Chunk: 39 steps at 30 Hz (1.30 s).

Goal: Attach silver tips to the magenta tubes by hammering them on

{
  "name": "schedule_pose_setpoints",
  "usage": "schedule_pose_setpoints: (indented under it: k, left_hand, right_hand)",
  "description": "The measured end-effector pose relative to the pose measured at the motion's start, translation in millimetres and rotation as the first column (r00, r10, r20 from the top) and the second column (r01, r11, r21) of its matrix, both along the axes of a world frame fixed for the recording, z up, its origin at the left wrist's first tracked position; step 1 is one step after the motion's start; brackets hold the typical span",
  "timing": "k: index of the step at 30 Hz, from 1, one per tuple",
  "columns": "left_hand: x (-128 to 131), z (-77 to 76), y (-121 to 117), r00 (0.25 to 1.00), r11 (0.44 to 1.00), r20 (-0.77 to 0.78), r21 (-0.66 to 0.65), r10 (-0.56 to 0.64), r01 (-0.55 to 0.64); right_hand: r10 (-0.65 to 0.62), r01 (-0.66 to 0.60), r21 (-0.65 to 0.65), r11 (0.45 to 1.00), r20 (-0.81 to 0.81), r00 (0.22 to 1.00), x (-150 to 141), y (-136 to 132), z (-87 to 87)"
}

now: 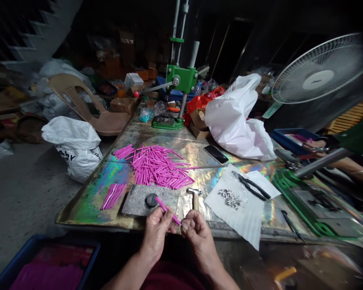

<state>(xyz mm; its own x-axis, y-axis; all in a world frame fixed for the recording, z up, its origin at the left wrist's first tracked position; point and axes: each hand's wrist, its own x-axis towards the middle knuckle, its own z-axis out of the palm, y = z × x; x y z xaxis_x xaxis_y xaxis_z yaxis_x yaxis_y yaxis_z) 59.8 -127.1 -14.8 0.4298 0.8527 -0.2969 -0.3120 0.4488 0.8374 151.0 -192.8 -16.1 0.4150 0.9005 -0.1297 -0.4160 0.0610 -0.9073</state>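
Left hand (157, 227) pinched shut on 1 pink stick (166, 210), far end over stone slab (132, 202); right hand (197, 230) curled nearside of slab, fingertips together at stick's near end, hold unclear

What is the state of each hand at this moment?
Left hand: closed, holding a pink stick.
Right hand: fingers curled at the stick's end, grip unclear.

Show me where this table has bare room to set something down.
The table is bare between the pink stick pile, phone and green press, and at its near left corner, beside the small pink bundle. It is crowded around the stone slab, hammer and pliers.
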Motion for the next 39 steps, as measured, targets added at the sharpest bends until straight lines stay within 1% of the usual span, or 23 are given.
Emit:
schedule_pose_setpoints:
  k: [5, 9, 13, 16, 19, 23, 26, 31, 35, 39]
  left_hand:
    - [-1, 1.8, -1, 1.000, 0.998, -0.010, 0.065, 0.021, -0.020]
    - [-7, 2.8, 7, 0.999, 0.997, -0.011, 0.064, 0.050, -0.049]
    - [-21, 1.7, 28, 0.979, 0.977, -0.051, 0.094, 0.197, -0.192]
    - [-34, 0.2, 47, 0.951, 0.944, -0.090, 0.181, 0.296, -0.276]
    - [-41, -3.1, 61, 0.928, 0.906, -0.112, 0.283, 0.356, -0.314]
    - [-44, -9.9, 69, 0.913, 0.870, -0.139, 0.386, 0.384, -0.307]
    - [-43, -13.8, 70, 0.908, 0.851, -0.153, 0.436, 0.391, -0.293]
    - [-44, -15.8, 68, 0.899, 0.817, -0.184, 0.517, 0.397, -0.255]
    - [-44, -15.4, 67, 0.888, 0.790, -0.210, 0.569, 0.410, -0.229]
    - [-44, -16.0, 66, 0.881, 0.764, -0.223, 0.610, 0.418, -0.209]
  right_hand:
    - [-0.014, 0.014, 0.007, 1.000, -0.012, 1.000, -3, 3, 0.3]
    - [0.015, -0.016, -0.033, 0.999, -0.026, 1.000, -1, 4, -3.4]
    - [-0.007, 0.009, -0.054, 0.998, 0.033, 0.999, 6, 0, -11.3]
    - [-0.041, 0.044, -0.087, 0.995, 0.032, 0.999, 11, -4, -18.3]
    - [-0.065, 0.066, -0.103, 0.992, 0.013, 0.998, 14, -9, -26.4]
    - [-0.092, 0.094, -0.127, 0.987, 0.019, 0.996, 16, -14, -37.3]
    - [-0.088, 0.087, -0.151, 0.985, 0.003, 0.996, 17, -17, -40.3]
    - [-0.123, 0.122, -0.155, 0.980, 0.000, 0.992, 15, -18, -38.2]
    - [-0.107, 0.109, -0.188, 0.976, 0.022, 0.994, 13, -16, -36.1]
    - [-0.064, 0.084, -0.234, 0.968, 0.090, 0.994, 15, -16, -27.9]
